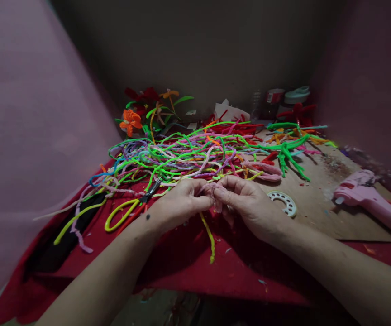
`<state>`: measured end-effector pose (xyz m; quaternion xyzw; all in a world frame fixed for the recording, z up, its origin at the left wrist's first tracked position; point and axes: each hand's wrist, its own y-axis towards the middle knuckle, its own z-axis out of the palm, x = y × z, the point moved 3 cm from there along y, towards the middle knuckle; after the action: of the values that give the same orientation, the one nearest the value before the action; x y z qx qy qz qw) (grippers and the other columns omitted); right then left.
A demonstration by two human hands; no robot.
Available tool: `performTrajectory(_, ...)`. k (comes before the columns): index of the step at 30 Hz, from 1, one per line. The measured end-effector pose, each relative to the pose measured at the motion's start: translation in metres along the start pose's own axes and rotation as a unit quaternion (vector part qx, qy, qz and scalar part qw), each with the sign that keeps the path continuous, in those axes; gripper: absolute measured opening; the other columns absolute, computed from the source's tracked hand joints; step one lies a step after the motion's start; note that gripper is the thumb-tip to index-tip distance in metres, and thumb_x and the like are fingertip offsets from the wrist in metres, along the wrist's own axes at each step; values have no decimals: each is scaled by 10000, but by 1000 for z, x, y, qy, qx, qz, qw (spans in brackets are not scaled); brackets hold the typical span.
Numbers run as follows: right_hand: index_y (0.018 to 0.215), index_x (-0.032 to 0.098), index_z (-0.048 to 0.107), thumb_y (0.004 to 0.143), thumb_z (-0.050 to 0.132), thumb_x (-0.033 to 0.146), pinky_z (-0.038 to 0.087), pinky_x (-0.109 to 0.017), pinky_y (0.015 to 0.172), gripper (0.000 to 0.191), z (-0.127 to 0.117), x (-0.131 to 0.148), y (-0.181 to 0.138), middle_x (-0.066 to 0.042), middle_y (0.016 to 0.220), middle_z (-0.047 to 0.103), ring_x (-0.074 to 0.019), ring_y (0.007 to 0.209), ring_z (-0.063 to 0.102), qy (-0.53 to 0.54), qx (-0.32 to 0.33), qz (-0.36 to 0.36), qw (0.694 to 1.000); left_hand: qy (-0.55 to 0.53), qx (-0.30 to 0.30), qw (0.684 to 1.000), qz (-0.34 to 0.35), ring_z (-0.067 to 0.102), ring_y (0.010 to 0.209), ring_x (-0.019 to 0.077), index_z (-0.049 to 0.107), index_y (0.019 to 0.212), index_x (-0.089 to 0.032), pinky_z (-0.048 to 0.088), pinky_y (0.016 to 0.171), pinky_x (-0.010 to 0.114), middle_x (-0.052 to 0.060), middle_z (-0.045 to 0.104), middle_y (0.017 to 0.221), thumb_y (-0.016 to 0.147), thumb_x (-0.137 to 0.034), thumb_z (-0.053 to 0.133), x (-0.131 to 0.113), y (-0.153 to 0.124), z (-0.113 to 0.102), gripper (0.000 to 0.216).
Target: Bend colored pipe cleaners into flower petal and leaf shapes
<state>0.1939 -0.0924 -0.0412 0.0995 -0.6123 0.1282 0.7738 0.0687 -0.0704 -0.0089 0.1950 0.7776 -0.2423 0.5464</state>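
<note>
Between my two hands is a pink pipe cleaner (217, 206), bent into a small bundle of loops. My left hand (187, 199) pinches its left side with closed fingers. Thumb and fingers of my right hand (241, 197) close on its right side, close against the left fingertips. Parts of the bundle are hidden behind the fingers. A yellow pipe cleaner (209, 240) hangs down on the red cloth below. Just left of my left hand lie scissors (119, 215) with yellow and orange handles. Past my fingers spreads a large tangle of colourful pipe cleaners (182, 156).
A pink glue gun (361, 190) lies at the right on a brown board (321, 217). Near my right wrist is a white ring with holes (289, 206). Pipe-cleaner flowers (131, 121) stand at the back left. Red cloth (236, 271) covers the table up to its front edge.
</note>
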Motion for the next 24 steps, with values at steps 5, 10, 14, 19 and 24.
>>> performTrajectory(5, 739, 157, 575, 806, 548, 376, 346, -188, 434, 230, -2, 7, 2, 18, 566, 555, -66, 464, 453, -53, -18, -39, 998, 4, 52, 999, 2, 571, 727, 140, 621, 672, -143, 430, 692, 237, 12, 620, 719, 690, -125, 510, -2, 0, 4, 114)
performTrajectory(10, 606, 153, 544, 798, 557, 331, 318, -211, 438, 262, -12, 10, 3, 27, 503, 524, -68, 438, 425, -69, -97, -67, 991, 7, -7, 1000, -14, 547, 604, 111, 603, 809, -132, 436, 604, 229, 16, 591, 698, 798, -331, 512, 3, -3, -10, 220)
performTrajectory(14, 612, 152, 553, 810, 547, 337, 317, -210, 442, 271, -17, 11, 4, 24, 515, 548, -65, 440, 431, -74, -119, -96, 985, 69, -8, 997, 19, 557, 688, 127, 637, 779, -128, 434, 684, 240, 29, 608, 725, 811, -332, 507, -5, -6, -20, 243)
performTrajectory(19, 623, 150, 574, 810, 549, 302, 324, -202, 444, 243, -19, 11, 4, 27, 515, 555, -62, 444, 444, -94, -147, -113, 978, 52, 16, 998, -25, 514, 573, 97, 642, 677, -123, 405, 541, 202, 12, 585, 627, 740, -305, 608, -7, -9, -20, 196)
performTrajectory(24, 634, 152, 580, 792, 566, 327, 316, -210, 451, 236, -16, 11, 2, 34, 529, 532, -63, 454, 421, -101, -158, -104, 977, -89, -65, 994, -5, 488, 433, 62, 609, 731, -135, 347, 377, 157, 5, 612, 621, 710, -283, 656, 0, -8, -10, 156)
